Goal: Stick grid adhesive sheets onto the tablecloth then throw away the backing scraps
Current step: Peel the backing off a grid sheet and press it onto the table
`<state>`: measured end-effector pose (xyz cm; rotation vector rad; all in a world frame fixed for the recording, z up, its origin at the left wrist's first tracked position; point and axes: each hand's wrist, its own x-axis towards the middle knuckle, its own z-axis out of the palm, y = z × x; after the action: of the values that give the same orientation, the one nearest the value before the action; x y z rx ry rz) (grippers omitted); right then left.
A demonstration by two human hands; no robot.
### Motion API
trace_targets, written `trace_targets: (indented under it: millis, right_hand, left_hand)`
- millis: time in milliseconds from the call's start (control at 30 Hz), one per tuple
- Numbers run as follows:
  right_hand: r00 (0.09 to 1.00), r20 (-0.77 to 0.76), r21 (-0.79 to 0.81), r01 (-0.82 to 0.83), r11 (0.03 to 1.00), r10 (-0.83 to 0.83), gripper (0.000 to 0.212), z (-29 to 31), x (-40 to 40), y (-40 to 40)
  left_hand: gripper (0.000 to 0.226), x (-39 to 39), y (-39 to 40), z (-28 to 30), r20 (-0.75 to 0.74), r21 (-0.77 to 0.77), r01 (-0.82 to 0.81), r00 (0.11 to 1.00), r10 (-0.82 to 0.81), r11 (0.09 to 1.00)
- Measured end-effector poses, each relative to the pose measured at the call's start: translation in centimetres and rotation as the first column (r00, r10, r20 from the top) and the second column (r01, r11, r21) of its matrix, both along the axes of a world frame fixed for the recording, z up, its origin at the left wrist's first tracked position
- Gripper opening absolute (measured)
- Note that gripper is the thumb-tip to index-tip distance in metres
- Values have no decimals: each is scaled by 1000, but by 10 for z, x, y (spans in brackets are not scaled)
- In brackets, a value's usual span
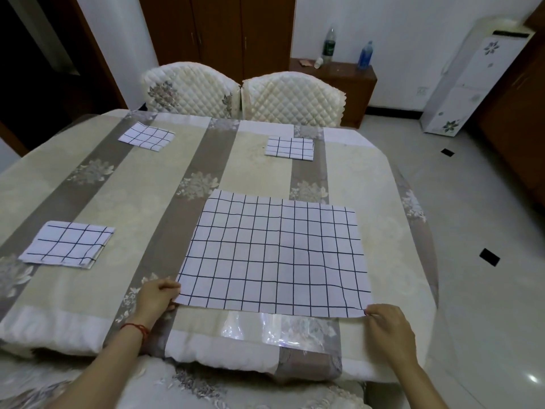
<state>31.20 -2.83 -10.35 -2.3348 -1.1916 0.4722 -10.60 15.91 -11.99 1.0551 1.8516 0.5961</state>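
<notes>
Near the front edge of the surface, the large grid adhesive sheet (272, 252) lies spread on the striped tablecloth (97, 199), its near left corner pinched by the left hand (157, 296) and its near right corner by the right hand (386, 326). It looks thin, light and limp, rippling slightly, so it will likely sag, crease or cling to itself unless held taut by both corners. A glossy clear backing strip (259, 329) lies just below its near edge.
</notes>
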Motion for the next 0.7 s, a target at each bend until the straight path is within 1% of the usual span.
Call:
trace_targets:
  millis: [33, 67, 100, 133, 167, 200, 267, 300, 367, 433, 467, 533, 567, 600, 633, 700]
  right_hand:
    - [999, 35, 8, -33, 999, 33, 11, -3, 0, -2]
    - [995, 74, 10, -64, 998, 63, 10, -4, -1, -4]
    - [991, 107, 11, -81, 997, 80, 17, -4, -2, -4]
    - [989, 120, 23, -84, 996, 81, 28, -3, -2, -2]
    - [990, 122, 49, -81, 996, 74, 40, 0, -3, 3]
    - [992, 110, 70, -71, 995, 63, 48, 5, -4, 12]
    - [996, 67, 94, -68, 993, 62, 57, 12, -10, 37]
    - [995, 46, 86, -88, 992, 84, 61, 13, -14, 52]
    - [984, 38, 22, -174, 984, 173, 73, 9, -22, 83]
    - [960, 61, -49, -270, 961, 273, 81, -2, -31, 109]
    - [949, 73, -84, -300, 950, 306, 83, -9, -36, 118]
    - [938, 99, -142, -316, 938, 331, 89, -26, -41, 126]
    - [933, 124, -179, -313, 933, 337, 93, -35, -42, 125]
    - [927, 151, -213, -307, 928, 342, 93, -42, -42, 122]
    - [924, 173, -231, -299, 926, 341, 90, -48, -42, 117]
    - [929, 180, -222, -281, 934, 323, 83, -54, -41, 110]
  left_hand:
    - [11, -1, -2, 1, -42, 13, 25, 999, -24, 1000]
    - [10, -1, -4, 3, -116, 51, 60, 992, -54, 997]
    - [7, 1, -5, 7, -239, 98, 122, 966, -95, 988]
    - [4, 4, -6, 9, -393, 142, 216, 908, -146, 966]
    - [7, 10, -5, 11, -522, 172, 319, 832, -188, 932]
    - [14, 19, -4, 12, -592, 187, 393, 777, -216, 900]
    - [31, 45, 0, 14, -592, 204, 470, 758, -274, 859]
    - [35, 61, 3, 14, -585, 215, 508, 751, -307, 834]
    - [41, 93, 10, 13, -608, 225, 591, 706, -363, 774]
    - [50, 121, 19, 5, -634, 183, 662, 645, -427, 727]
    - [59, 131, 24, -1, -649, 146, 689, 609, -457, 710]
    - [84, 142, 30, -18, -684, 77, 740, 527, -505, 668]
    - [91, 143, 30, -27, -693, 48, 761, 492, -527, 647]
    - [92, 142, 29, -36, -699, 32, 772, 472, -538, 635]
    - [87, 140, 27, -44, -709, 31, 772, 464, -531, 634]
    - [77, 135, 21, -50, -748, 31, 771, 440, -497, 636]
